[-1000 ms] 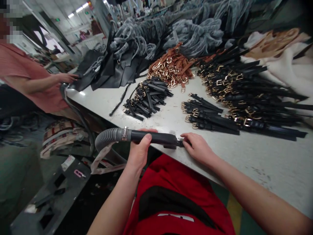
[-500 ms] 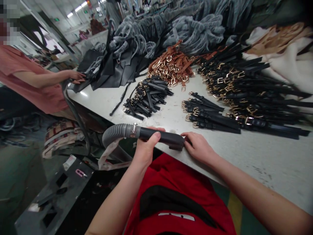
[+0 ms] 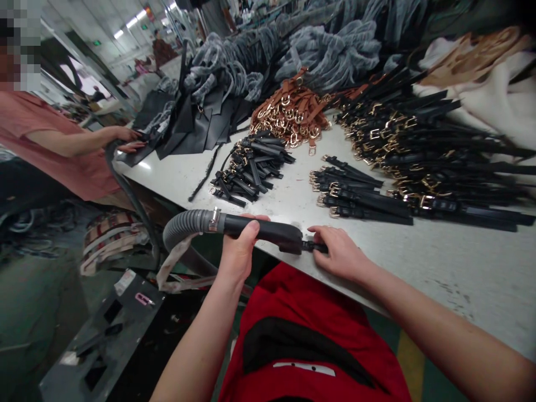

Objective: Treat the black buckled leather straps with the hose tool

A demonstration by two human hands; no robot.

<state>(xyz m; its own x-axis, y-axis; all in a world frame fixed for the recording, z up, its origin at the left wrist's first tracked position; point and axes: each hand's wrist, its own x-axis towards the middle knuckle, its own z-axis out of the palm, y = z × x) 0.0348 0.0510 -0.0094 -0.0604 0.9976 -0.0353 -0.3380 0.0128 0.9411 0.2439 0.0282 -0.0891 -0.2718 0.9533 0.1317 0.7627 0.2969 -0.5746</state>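
Note:
My left hand (image 3: 239, 245) is wrapped round the black handle of a hand-held tool (image 3: 278, 231) with a grey corrugated hose (image 3: 184, 226) clamped to its rear end. The tool's wide front end points right, over the near edge of the table. Just beyond it, my right hand (image 3: 341, 250) is closed on a short black strap (image 3: 312, 245). A piece of that strap shows between the tool's mouth and my fingers; the rest is hidden under my hand. Ahead of the tool lies a pile of short black buckled straps (image 3: 251, 167).
More black straps with gold buckles (image 3: 355, 195) lie on the white table (image 3: 285, 201), beside a brown strap heap (image 3: 288, 111). Grey wrapped straps (image 3: 335, 50) are piled behind. At left, a co-worker's hand (image 3: 129, 139) touches black sheets (image 3: 188, 128). A grey machine box (image 3: 104, 329) stands below.
My left hand has drawn the tool a little to the left. A gap has opened before my right hand, and part of the black strap shows in it.

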